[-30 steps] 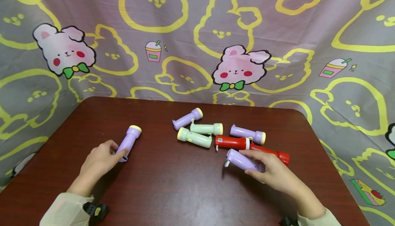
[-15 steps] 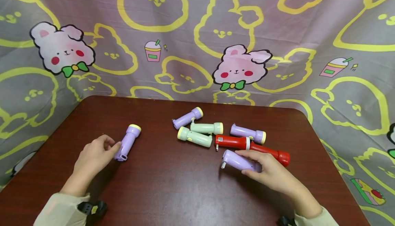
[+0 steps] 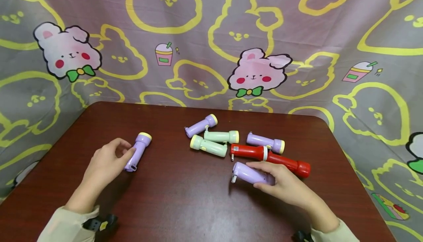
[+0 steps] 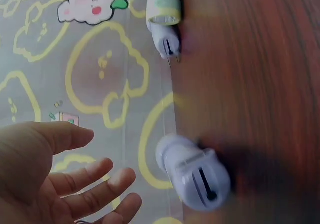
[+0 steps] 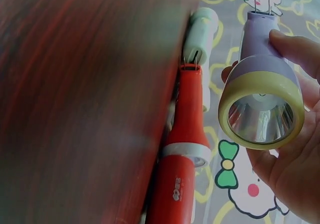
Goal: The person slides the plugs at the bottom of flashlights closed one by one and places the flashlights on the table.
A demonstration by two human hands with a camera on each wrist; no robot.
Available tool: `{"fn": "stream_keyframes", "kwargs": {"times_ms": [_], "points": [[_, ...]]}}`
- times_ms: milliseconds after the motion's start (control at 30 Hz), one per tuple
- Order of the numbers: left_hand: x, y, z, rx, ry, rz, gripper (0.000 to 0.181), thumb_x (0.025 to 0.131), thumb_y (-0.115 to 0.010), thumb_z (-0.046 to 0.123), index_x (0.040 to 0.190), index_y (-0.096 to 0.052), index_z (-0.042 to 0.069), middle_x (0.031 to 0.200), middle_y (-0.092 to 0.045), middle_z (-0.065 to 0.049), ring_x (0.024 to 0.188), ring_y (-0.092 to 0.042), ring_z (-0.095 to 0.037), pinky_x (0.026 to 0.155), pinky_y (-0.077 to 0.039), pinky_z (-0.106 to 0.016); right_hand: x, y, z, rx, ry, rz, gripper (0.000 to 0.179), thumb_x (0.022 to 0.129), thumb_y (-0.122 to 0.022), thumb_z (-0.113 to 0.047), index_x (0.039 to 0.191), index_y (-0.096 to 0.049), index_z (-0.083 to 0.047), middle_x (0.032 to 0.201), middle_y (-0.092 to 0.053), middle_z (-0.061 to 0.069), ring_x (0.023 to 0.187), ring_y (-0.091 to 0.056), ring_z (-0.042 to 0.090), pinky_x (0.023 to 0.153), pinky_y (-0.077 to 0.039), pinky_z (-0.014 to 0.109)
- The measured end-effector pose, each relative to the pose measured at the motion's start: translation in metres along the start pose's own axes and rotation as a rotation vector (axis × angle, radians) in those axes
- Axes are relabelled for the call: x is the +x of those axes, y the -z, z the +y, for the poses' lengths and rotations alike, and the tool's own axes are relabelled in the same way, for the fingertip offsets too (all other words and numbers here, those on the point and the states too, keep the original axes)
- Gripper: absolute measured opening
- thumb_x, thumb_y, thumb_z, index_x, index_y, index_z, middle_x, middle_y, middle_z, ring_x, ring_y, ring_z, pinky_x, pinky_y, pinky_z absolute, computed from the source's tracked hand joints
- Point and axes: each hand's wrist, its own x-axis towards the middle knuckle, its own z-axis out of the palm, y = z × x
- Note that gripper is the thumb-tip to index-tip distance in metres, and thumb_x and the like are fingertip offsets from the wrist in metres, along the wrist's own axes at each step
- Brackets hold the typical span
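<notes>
Purple flashlight (image 3: 248, 173) in hand, a person works over a dark wooden table (image 3: 185, 205) that spreads beneath both sets of fingers, with a printed curtain (image 3: 195, 43) rising beyond the fingertips. Just past the right fingers lie a white-rimmed red flashlight (image 3: 246, 151) and a plain red one (image 3: 299, 168), nearly end to end. Farther out, beyond that pair, rests a back purple flashlight (image 3: 261, 141); forward and leftward of the right fingertips are two pale green flashlights (image 3: 214, 148) and a far purple one (image 3: 199, 127).

The left hand (image 3: 105, 165) grips nothing: its fingers are spread and loosely bent, just beside a lone purple flashlight (image 3: 136, 156) lying on the table. The right hand (image 3: 282, 185) pinches its flashlight between thumb and fingers, lens toward the palm, apparently lifted. Two metal prongs (image 5: 262, 4) stick out at the tail, away from the fingers.

Carrying seems to be the step in hand; the next move likely calls for a steady pinch and a gentle lowering, minding the prongs.
</notes>
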Motion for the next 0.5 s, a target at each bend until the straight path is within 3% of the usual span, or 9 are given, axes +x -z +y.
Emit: {"fn": "stream_keyframes", "kwargs": {"times_ms": [233, 333, 500], "points": [[-0.006, -0.012, 0.021, -0.013, -0.139, 0.037, 0.024, 0.092, -0.067, 0.027, 0.105, -0.067, 0.007, 0.087, -0.069, -0.008, 0.078, -0.060, -0.024, 0.065, -0.043, -0.035, 0.005, -0.004, -0.003, 0.017, 0.006, -0.025, 0.047, 0.085, -0.079, -0.014, 0.130, -0.064, -0.015, 0.121, -0.070, -0.001, 0.096, -0.061, 0.004, 0.085, -0.047, 0.016], [-0.011, -0.021, 0.031, -0.018, -0.196, 0.028, 0.022, 0.091, -0.069, 0.024, 0.105, -0.069, 0.008, 0.088, -0.070, -0.005, 0.081, -0.060, -0.025, 0.069, -0.044, -0.038, 0.007, -0.004, -0.004, 0.011, 0.024, -0.027, 0.048, 0.085, -0.079, -0.014, 0.130, -0.063, -0.016, 0.121, -0.070, -0.002, 0.096, -0.062, 0.004, 0.086, -0.048, 0.017], [-0.017, -0.033, 0.047, -0.049, -0.294, 0.002, 0.024, 0.089, -0.071, 0.020, 0.111, -0.069, 0.009, 0.093, -0.071, -0.003, 0.073, -0.056, -0.016, 0.068, -0.045, -0.035, 0.010, -0.004, -0.006, 0.016, 0.047, -0.023, 0.049, 0.084, -0.079, -0.011, 0.130, -0.063, -0.016, 0.122, -0.070, -0.002, 0.096, -0.063, 0.004, 0.086, -0.048, 0.017]]}}
